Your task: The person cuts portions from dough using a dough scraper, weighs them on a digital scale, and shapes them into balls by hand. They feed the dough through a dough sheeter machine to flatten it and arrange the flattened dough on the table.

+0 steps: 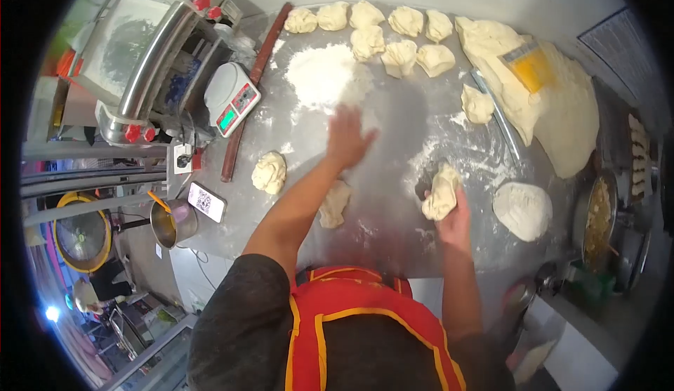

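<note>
My left hand (349,138) is over the steel table at the lower edge of a white flour pile (319,75), fingers spread and slightly blurred, with nothing in them. Fingers of my right hand (455,222) are closed around a lump of dough (441,193), partly hiding it. Beneath my left forearm lies another dough lump (335,205), partly covered by the arm. A dough piece (269,173) rests to the left of that arm. Right of my right hand is a smooth, rounded dough ball (522,211).
Several dough pieces (366,15) line the back edge. A large dough sheet (569,110) carries a yellow scraper (530,68), with a metal bar (497,117) alongside. At left are a kitchen scale (230,98), a long brown stick (263,54), a QR-code card (206,202) and a metal pot (166,226).
</note>
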